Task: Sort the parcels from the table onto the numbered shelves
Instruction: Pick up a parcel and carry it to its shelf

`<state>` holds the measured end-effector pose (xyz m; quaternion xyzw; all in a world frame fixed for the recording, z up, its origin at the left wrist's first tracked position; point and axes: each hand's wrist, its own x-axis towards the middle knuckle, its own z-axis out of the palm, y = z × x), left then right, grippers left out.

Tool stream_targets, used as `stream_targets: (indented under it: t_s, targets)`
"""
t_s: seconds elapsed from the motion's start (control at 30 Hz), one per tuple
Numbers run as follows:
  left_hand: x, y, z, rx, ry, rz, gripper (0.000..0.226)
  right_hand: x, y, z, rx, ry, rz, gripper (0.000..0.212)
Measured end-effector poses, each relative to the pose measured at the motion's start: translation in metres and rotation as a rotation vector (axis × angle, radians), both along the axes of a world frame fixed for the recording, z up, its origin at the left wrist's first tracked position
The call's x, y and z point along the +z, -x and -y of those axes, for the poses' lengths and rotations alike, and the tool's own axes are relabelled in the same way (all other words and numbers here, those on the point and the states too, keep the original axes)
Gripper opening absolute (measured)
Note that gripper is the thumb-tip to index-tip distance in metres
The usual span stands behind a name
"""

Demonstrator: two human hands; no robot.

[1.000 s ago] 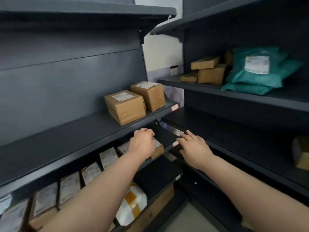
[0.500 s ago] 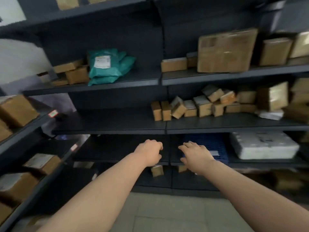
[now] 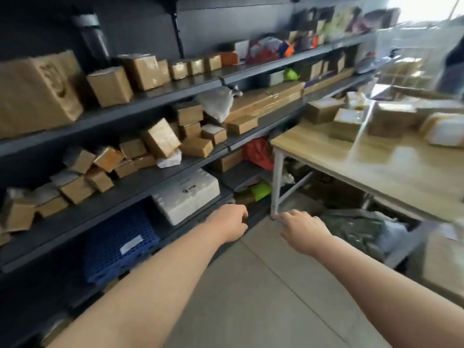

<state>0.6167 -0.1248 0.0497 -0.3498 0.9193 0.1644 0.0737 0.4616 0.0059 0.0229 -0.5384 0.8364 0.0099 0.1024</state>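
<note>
A light wooden table [image 3: 391, 169] stands at the right with several brown parcels [image 3: 347, 124] and a white parcel [image 3: 444, 133] on it. Dark shelves [image 3: 140, 177] run along the left, full of brown boxes [image 3: 160, 138]. My left hand [image 3: 232, 223] is held out low in front of the bottom shelf, curled into a loose fist with nothing in it. My right hand [image 3: 302, 228] hangs near the table's white leg [image 3: 276, 182], fingers spread and empty. The view is blurred by motion.
A white foam box [image 3: 187, 194] and a blue crate [image 3: 120, 241] sit on the low shelf. Bags [image 3: 359, 231] lie under the table. A red bag [image 3: 259, 153] sits between shelf and table. Grey tiled floor [image 3: 251, 285] stretches ahead.
My view has swung right, from the corner shelves along the long shelf wall to the table. Both hands stay held out in front, empty, the left still curled.
</note>
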Motion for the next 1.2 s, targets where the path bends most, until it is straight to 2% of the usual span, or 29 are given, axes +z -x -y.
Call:
stream_targets:
  t_s: [0.3,0.53,0.8,1.2]
  targets:
    - [-0.003,0.202,-0.035,-0.371,0.028,0.004,0.039,0.0,0.142,-0.095,-0.427,0.046,0.004,0.049]
    - [-0.01,0.344,-0.021,-0.56,-0.021,-0.021,0.041,0.002,0.235,-0.1,-0.664,0.038,-0.005,0.051]
    - [-0.016,0.46,0.038,-0.568,-0.122,-0.04,0.039,0.013,0.328,-0.045,-0.806,0.037,-0.024,0.05]
    - [-0.023,0.525,0.158,-0.406,-0.161,-0.044,0.049,-0.01,0.431,0.065,-0.738,-0.014,0.088,0.051]
